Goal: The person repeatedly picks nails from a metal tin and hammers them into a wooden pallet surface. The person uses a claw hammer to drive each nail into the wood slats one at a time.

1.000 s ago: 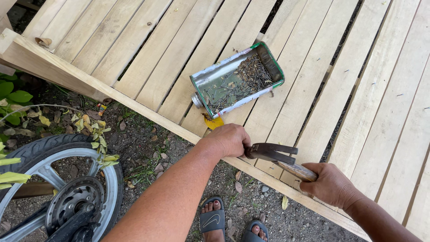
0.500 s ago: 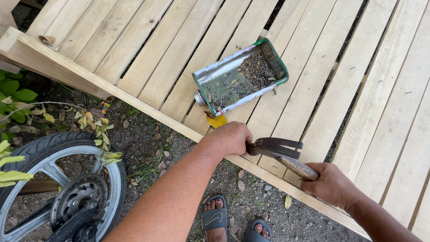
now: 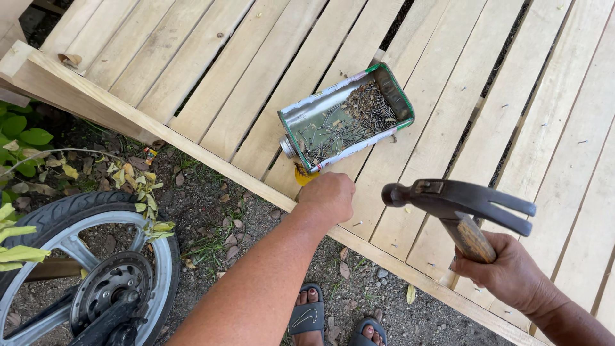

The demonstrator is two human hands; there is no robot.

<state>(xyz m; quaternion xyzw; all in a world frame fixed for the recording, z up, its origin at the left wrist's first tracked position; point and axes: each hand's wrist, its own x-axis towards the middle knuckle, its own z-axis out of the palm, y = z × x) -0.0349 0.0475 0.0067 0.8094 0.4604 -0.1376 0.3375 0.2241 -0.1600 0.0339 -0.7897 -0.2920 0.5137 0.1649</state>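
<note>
Head view is showing my right hand [image 3: 512,272] gripping the hammer [image 3: 458,205] low on its wooden handle, its head-heavy steel raised at three o'clock. At center, my left hand [image 3: 328,195] is closing against the plank [image 3: 384,211], contents hidden, just below the nail tin [image 3: 346,118].
</note>
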